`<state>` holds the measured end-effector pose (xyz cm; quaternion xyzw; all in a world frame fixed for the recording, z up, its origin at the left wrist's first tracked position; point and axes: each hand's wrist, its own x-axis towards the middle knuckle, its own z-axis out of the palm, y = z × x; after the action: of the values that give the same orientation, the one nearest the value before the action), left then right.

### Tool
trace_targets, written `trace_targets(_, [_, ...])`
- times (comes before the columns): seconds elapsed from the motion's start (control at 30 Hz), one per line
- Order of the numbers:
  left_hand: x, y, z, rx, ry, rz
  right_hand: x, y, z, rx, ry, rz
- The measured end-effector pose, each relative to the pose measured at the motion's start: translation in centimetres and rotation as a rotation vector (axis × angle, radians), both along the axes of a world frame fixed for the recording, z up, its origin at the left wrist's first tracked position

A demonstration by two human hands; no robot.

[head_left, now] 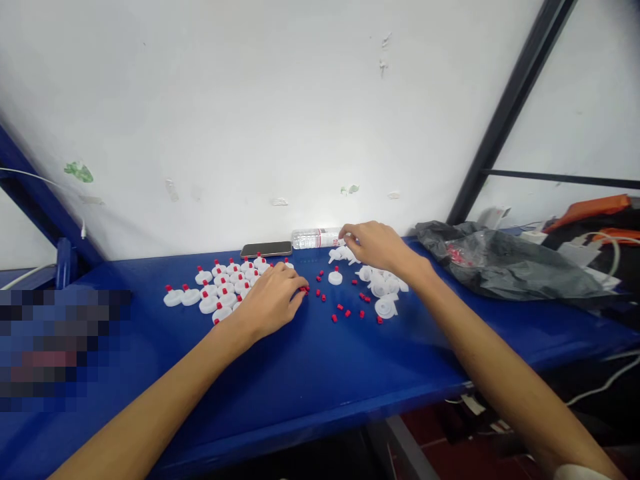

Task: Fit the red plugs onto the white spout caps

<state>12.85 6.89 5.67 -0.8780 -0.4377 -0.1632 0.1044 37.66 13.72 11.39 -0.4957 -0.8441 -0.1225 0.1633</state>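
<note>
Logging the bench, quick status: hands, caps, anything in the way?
Left hand at red caps, grip unclear. Right hand by uncapped lids, grip hidden. Capped lids mostly on the left. Bottle, phone behind; seemingly not blocking.

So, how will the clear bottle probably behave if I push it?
The bottle would probably roll, since it lies on its side and looks round. The wall close behind may stop it soon. Its clear, thin-looking plastic might dent when squeezed.

On my end the table (320, 370) is holding capped tops (209, 305) left, loose caps (347, 313) mid, bare tops (384, 307) right, phone (267, 249) and bottle (305, 239) behind.
</note>
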Motion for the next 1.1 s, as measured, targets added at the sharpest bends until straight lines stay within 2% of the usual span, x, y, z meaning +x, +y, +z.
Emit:
trace_targets(0.13, [0.0, 0.3, -0.7, -0.02, 0.069, 0.003, 1.1, -0.1, 0.5, -0.196, -0.103, -0.116])
trace_targets(0.3, [0.0, 0.5, -0.9, -0.008, 0.121, 0.024, 1.4, 0.1, 0.5, -0.471, -0.18, -0.203])
trace_targets(0.4, [0.0, 0.5, -0.8, -0.011, 0.123, 0.012, 1.2, 0.2, 0.3, -0.541, -0.199, -0.232])
trace_targets(0.57, [0.1, 0.4, -0.6, -0.011, 0.102, -0.006, 1.3, 0.4, 0.1, -0.499, -0.167, -0.194])
trace_targets(0.83, [0.1, 0.3, -0.6, -0.04, 0.055, -0.017, 1.3, 0.9, 0.0, -0.165, 0.096, -0.028])
trace_targets(1.1, [0.5, -0.1, -0.5, -0.041, 0.049, 0.026, -0.2, 0.3, -0.2, -0.21, 0.141, 0.093])
